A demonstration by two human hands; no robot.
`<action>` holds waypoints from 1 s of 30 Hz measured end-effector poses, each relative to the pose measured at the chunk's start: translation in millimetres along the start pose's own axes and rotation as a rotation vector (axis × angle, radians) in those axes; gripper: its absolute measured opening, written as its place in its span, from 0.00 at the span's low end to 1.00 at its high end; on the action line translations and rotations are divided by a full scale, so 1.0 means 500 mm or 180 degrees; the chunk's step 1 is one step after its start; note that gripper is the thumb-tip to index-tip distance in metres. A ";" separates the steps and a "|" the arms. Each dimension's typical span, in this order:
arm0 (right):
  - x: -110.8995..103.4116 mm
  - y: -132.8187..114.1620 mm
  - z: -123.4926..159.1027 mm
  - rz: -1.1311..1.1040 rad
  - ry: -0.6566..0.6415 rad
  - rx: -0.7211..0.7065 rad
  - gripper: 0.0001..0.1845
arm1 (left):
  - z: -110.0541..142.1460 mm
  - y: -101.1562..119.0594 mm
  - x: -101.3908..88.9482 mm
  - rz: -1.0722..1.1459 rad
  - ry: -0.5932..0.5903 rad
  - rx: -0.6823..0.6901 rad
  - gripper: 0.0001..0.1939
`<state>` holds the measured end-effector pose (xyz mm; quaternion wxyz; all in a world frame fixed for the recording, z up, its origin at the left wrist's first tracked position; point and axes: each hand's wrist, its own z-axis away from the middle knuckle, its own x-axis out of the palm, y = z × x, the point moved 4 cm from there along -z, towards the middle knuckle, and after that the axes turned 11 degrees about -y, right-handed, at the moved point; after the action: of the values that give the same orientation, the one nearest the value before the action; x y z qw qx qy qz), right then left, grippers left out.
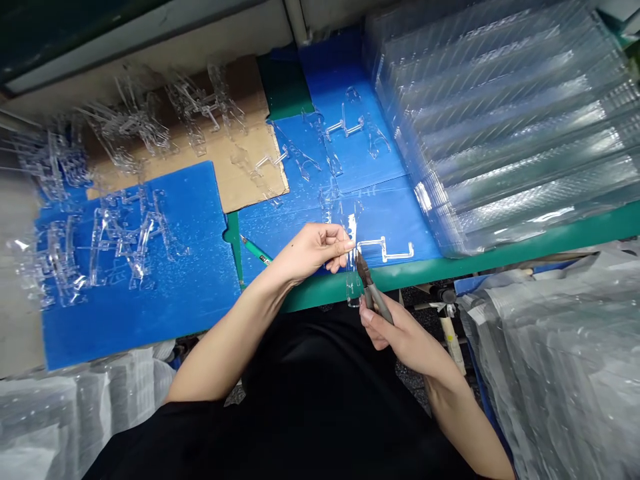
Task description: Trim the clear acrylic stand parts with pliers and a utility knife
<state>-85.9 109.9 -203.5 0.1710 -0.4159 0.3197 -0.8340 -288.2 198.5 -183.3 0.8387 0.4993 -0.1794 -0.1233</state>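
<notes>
Between the thumb and fingers of my left hand (324, 248) is a clear plastic molded part (353, 283), with a thin angular runner (384, 248) sticking out to the right. My right hand (387, 325) grips a pair of nippers (373, 293) by its grey handles. The dark jaws of the nippers reach the clear part just below my left fingertips; whether they are closed on the plastic I cannot tell. More clear parts (327, 143) lie on the blue sheet beyond my hands.
Clear ribbed plastic trays (505, 133) are stacked at the right. Several clear parts (120, 240) lie in heaps at the left, on blue sheet and cardboard (245, 143). A green pen-like tool (256, 251) lies near my left wrist. Wrapped translucent bundles (560, 353) flank the bench below.
</notes>
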 end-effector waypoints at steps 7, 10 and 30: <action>-0.057 0.024 -0.025 -0.0914 0.0093 -0.0207 0.24 | -0.100 0.003 0.016 -0.0481 -0.0080 -0.0491 0.24; -0.068 0.026 -0.028 -0.1022 0.0193 -0.0244 0.26 | -0.131 0.008 0.023 -0.0814 -0.0166 -0.0741 0.22; -0.039 0.058 0.052 0.0487 0.1181 -0.0587 0.24 | -0.120 0.089 0.010 -0.3334 0.0975 0.0304 0.05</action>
<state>-53.0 89.4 -222.8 0.1333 -0.2437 0.4512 -0.8481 -256.9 264.9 -169.4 0.6581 0.5716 0.2119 -0.4419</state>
